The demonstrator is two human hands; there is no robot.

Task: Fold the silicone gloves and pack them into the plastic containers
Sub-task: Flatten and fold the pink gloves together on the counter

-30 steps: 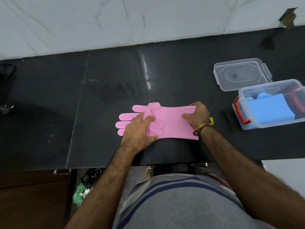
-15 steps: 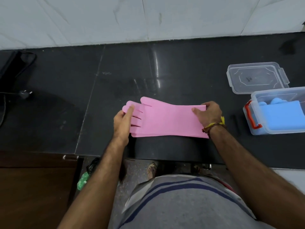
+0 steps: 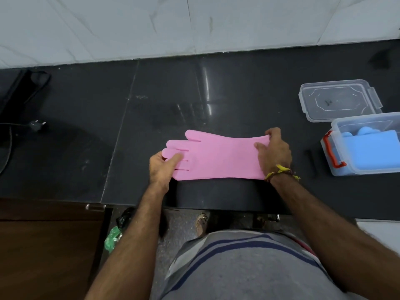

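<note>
— Where's the pink glove (image 3: 218, 156)?
— Flat on the dark tabletop (image 3: 216, 94), fingers pointing left, cuff right.
— And the containers?
— Clear container (image 3: 365, 146) far right holds a folded blue glove (image 3: 372, 150); its lid (image 3: 339, 100) lies just behind.

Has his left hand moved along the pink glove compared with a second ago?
Yes. The left hand slid from the palm of the pink glove outward to its fingertips, away from the clear box on the right.
</note>
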